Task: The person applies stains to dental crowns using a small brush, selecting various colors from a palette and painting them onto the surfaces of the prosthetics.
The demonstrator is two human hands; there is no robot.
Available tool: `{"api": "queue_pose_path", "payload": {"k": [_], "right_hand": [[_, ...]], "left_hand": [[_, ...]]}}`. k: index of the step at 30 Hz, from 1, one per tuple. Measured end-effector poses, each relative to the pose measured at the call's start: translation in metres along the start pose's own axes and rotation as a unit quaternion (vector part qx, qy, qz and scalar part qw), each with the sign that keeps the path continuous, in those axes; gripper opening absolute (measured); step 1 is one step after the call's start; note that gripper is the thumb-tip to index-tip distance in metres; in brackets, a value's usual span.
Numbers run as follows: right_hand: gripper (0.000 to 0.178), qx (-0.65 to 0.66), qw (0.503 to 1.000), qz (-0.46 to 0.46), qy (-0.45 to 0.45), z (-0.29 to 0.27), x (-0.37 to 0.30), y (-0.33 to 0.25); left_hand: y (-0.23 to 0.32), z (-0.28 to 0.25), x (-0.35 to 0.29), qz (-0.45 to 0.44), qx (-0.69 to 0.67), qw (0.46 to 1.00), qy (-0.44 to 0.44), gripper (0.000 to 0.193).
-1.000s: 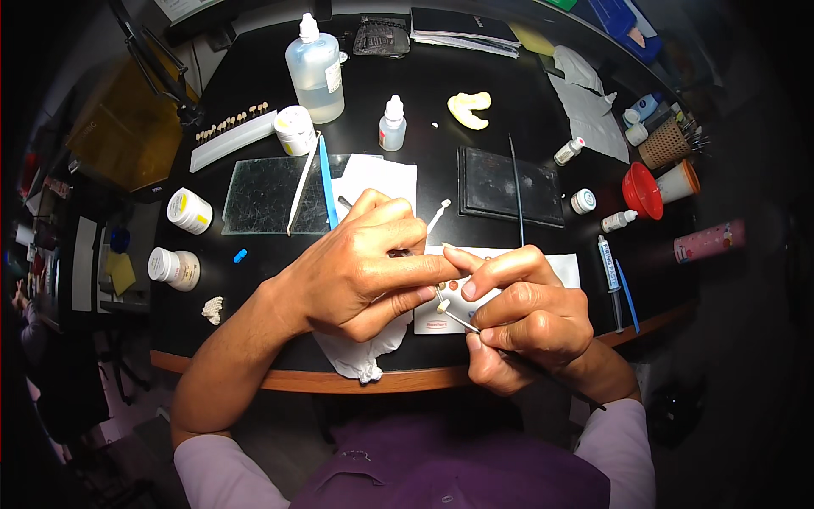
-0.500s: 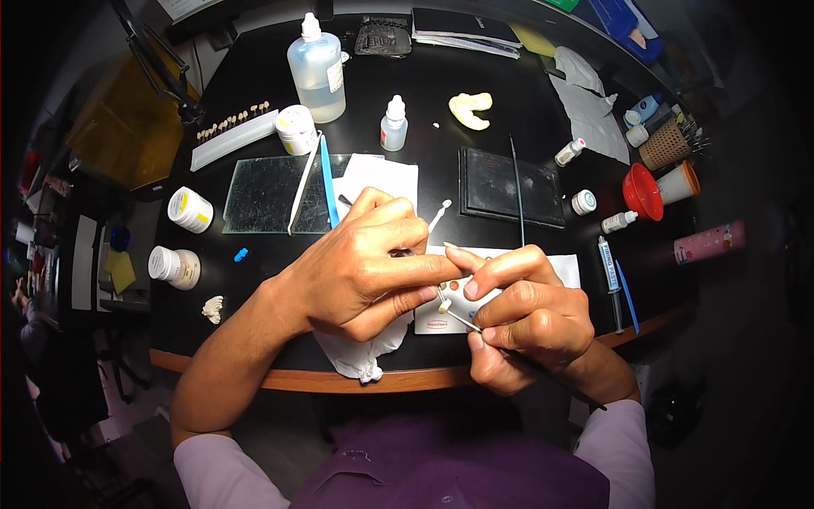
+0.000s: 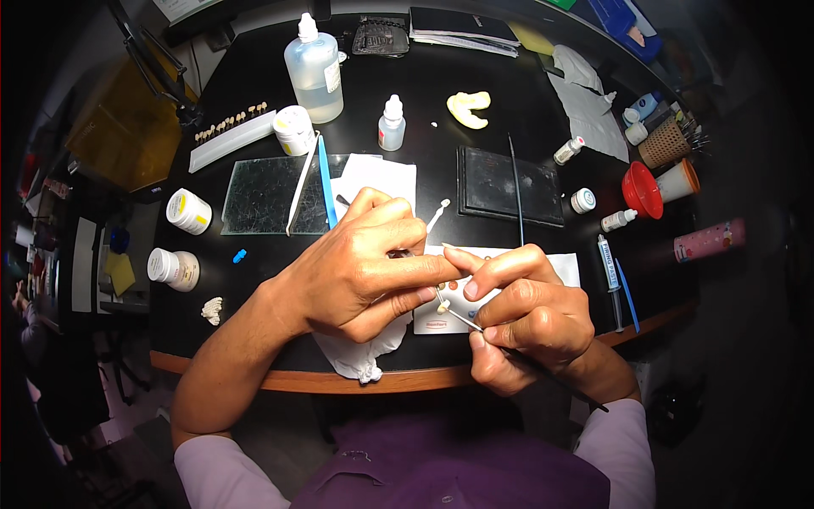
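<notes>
My left hand (image 3: 365,267) is closed round a thin metal holder (image 3: 437,293), mostly hidden by the fingers. At the holder's tip is a small pale tooth crown (image 3: 443,306). My right hand (image 3: 534,318) pinches a slim brush (image 3: 543,371) with a dark handle, its pale tip touching or very near the crown. The fingertips of both hands meet above a white palette card (image 3: 432,325) with coloured spots. A crumpled white tissue (image 3: 356,356) lies under my left hand.
Left of my hands are a glass slab (image 3: 263,195), white jars (image 3: 188,210) and a shade guide (image 3: 229,140). Behind stand a large bottle (image 3: 314,76) and a small dropper bottle (image 3: 392,127). A black tray (image 3: 509,187), dental cast (image 3: 468,110), paste syringe (image 3: 610,271) and red bowl (image 3: 642,191) lie rightward.
The view has shifted very slightly. Both hands keep nearly the same pose, with the brush still at the crown.
</notes>
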State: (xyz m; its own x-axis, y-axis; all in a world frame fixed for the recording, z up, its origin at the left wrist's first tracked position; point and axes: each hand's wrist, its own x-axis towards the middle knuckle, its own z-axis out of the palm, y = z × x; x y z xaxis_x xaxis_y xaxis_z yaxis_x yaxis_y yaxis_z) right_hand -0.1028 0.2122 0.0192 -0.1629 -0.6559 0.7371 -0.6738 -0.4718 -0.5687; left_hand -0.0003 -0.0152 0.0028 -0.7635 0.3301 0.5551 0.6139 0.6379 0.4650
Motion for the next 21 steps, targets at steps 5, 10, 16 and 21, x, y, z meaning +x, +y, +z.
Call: {"api": "queue_pose_path", "payload": {"k": [5,10,16,21], "right_hand": [[0.028,0.007,1.0,0.0,-0.002,-0.0008,-0.0006,0.0008],[0.026,0.01,1.0,-0.001,-0.007,-0.0025,-0.0003,0.0008],[0.025,0.014,1.0,0.0,-0.004,-0.0025,-0.0013,0.0013],[0.026,0.008,1.0,0.003,-0.003,-0.0007,-0.0012,0.0013]], "left_hand": [[-0.0007,0.0003,0.0003,0.001,0.003,1.0,-0.005,0.029],[-0.0006,0.0025,-0.0016,-0.001,0.0,1.0,0.004,0.029],[-0.0006,0.0031,-0.0008,-0.002,0.005,1.0,0.001,0.028],[-0.0018,0.0035,-0.0018,0.001,-0.001,1.0,0.004,0.026]]}}
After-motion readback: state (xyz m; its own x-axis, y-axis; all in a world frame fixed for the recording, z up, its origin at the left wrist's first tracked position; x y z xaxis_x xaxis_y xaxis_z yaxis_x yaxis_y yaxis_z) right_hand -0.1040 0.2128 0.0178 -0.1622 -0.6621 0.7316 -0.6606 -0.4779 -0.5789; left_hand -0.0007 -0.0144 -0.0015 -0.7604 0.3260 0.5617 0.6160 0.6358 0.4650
